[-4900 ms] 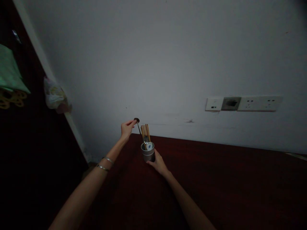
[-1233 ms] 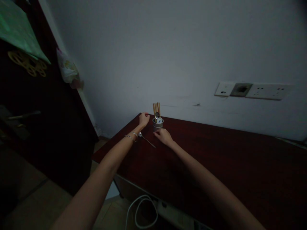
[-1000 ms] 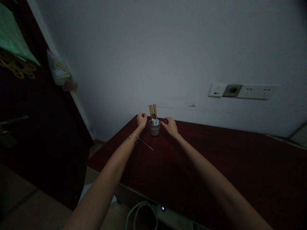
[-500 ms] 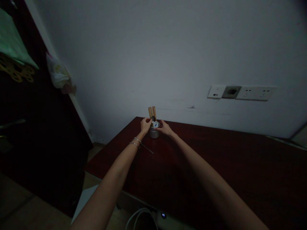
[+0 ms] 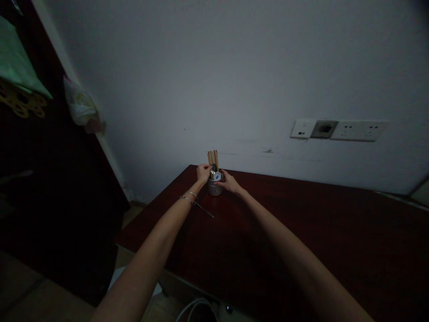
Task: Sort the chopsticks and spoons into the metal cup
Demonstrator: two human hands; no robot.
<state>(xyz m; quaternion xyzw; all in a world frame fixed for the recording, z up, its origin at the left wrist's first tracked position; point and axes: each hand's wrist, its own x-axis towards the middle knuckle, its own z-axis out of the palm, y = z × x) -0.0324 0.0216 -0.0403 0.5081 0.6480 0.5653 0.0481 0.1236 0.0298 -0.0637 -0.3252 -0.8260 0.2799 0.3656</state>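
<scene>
A grey cylindrical utensil holder (image 5: 215,190) stands upright on the dark red table. Several wooden chopsticks (image 5: 212,156) rise from it. In front of them are a shiny metal spoon (image 5: 214,167) and a white spoon bowl with a blue mark (image 5: 217,176). My left hand (image 5: 203,173) is closed in a pinch at the metal spoon, on the holder's left side. My right hand (image 5: 230,183) grips the holder's rim from the right, thumb in front, close to the white spoon. A thin metal utensil (image 5: 205,210) lies on the table near my left wrist.
The dark red table (image 5: 284,214) meets a pale wall (image 5: 234,80) behind the holder. Wall sockets (image 5: 355,130) are at right. A plastic bag (image 5: 80,105) hangs beside the dark door (image 5: 60,179) at left. White cables (image 5: 194,306) show below the front edge.
My right hand has shifted slightly left and down along the holder. The white spoon sits slightly lower in the holder. My left hand stays at the metal spoon.
</scene>
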